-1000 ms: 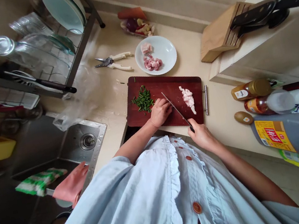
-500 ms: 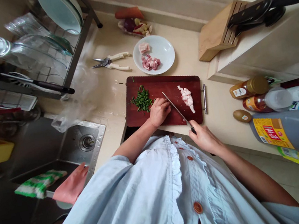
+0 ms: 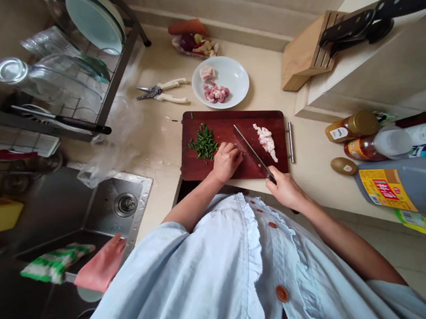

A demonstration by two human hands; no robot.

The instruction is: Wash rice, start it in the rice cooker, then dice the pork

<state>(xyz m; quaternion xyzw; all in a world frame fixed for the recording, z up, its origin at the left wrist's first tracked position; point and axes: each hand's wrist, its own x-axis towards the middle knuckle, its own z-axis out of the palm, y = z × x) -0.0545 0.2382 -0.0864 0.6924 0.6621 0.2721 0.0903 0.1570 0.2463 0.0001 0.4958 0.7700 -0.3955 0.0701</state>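
Note:
A dark red cutting board [image 3: 222,119] lies on the counter. Chopped green pieces [image 3: 203,143] are heaped on its left part, and pale chopped meat [image 3: 266,141] lies on its right part. My right hand [image 3: 284,186] is closed round the handle of a knife [image 3: 251,147], its blade pointing up and left over the board. My left hand [image 3: 227,161] rests on the board left of the blade, fingers curled; what they press on is too small to make out. Behind the board, a white plate [image 3: 238,79] bears pink meat [image 3: 216,93] and a pale chunk.
Scissors [image 3: 164,92] lie left of the plate. A knife block [image 3: 304,55] stands at the back right, bottles [image 3: 402,184] and a jar [image 3: 351,126] at the right. A dish rack [image 3: 117,83] and a sink [image 3: 125,202] are at the left.
The knife blade has moved slightly right, away from my left hand, leaving a wider gap. My right hand has shifted slightly left. The camera view has shifted a little.

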